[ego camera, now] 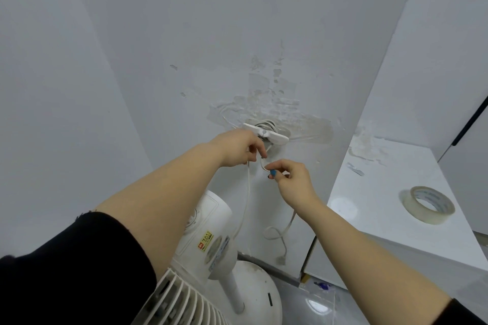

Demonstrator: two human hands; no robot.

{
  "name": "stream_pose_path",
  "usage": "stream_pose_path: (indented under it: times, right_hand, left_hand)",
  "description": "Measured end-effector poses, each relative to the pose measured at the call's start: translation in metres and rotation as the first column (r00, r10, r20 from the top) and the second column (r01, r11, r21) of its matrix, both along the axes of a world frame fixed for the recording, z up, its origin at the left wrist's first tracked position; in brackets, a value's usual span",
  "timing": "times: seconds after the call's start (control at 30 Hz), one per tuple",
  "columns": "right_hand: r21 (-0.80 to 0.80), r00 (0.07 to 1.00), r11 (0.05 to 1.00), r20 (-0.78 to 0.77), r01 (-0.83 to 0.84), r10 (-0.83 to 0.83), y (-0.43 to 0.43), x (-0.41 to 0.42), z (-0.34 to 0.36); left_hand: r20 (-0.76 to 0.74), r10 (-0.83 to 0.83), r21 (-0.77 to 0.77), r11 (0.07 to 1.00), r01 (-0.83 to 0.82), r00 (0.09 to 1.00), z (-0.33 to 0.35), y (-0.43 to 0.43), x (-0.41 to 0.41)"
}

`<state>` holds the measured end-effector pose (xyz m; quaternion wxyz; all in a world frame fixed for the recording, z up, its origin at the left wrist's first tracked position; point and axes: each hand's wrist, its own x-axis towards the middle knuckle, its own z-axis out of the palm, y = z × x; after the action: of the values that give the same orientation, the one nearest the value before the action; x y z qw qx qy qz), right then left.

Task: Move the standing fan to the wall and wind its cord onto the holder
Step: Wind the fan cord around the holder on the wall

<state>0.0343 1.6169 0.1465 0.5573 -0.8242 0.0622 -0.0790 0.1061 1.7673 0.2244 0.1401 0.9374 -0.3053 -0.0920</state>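
Single view only, head-worn wide-angle camera. Looks forward and down into a room corner, facing the wall at close range, about arm's reach. Both forearms enter from the bottom edge and meet near frame centre. The fan sits directly below the lens, seen from above, cropped by the bottom edge. White counter runs along the right side. Straight edges bow toward the frame borders. No second view to share any part.

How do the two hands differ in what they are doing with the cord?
The left hand is higher, just below the wall holder, pinching the cord where it leaves the wound turns. The right hand is lower and further right, pinching the loop's bottom, with the plug end hanging slack below it. Both grip the same white cord.
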Motion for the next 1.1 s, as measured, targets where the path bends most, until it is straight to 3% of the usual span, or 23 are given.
stream_pose_path:
  times: [0.13, 0.23, 0.3, 0.6, 0.67, 0.73, 0.83, 1.1]
  right_hand:
    - [0.211, 1.0, 0.977, -0.003, -0.023, 0.025, 0.003, -0.006, 0.013]
    - [0.429, 0.999, 0.903, -0.007, -0.042, 0.049, 0.003, -0.011, 0.021]
    - [0.479, 0.998, 0.876, -0.017, -0.048, 0.064, -0.003, -0.011, 0.022]
    - [0.184, 0.99, 0.981, 0.104, 0.07, -0.09, -0.042, -0.024, -0.009]
    - [0.139, 0.966, 0.979, 0.191, 0.148, -0.173, -0.042, -0.023, -0.009]
    - [0.088, 0.934, 0.973, 0.276, 0.211, -0.228, -0.038, -0.02, -0.002]
    - [0.062, 0.905, 0.967, 0.342, 0.248, -0.254, -0.03, -0.013, 0.011]
    - [-0.11, 0.882, 0.964, 0.438, 0.244, -0.173, -0.017, 0.012, 0.031]
  left_hand:
    - [0.138, -0.047, 0.129, 0.991, 0.029, 0.989, 0.0, -0.001, 0.0]
    - [0.23, -0.059, 0.115, 0.993, 0.033, 0.971, 0.001, -0.001, 0.0]
    - [0.263, -0.059, 0.094, 0.995, 0.035, 0.963, 0.001, 0.0, -0.001]
    - [0.267, 0.018, -0.019, 1.0, -0.013, 0.963, 0.004, 0.001, -0.002]
    - [0.165, 0.106, -0.131, 0.988, -0.084, 0.981, 0.003, 0.001, -0.002]
    - [-0.037, 0.177, -0.279, 0.943, -0.18, 0.984, 0.002, 0.001, -0.003]
    - [-0.197, 0.182, -0.357, 0.902, -0.243, 0.963, 0.003, 0.003, -0.005]
    - [-0.097, 0.275, -0.437, 0.852, -0.289, 0.957, 0.005, 0.012, 0.0]
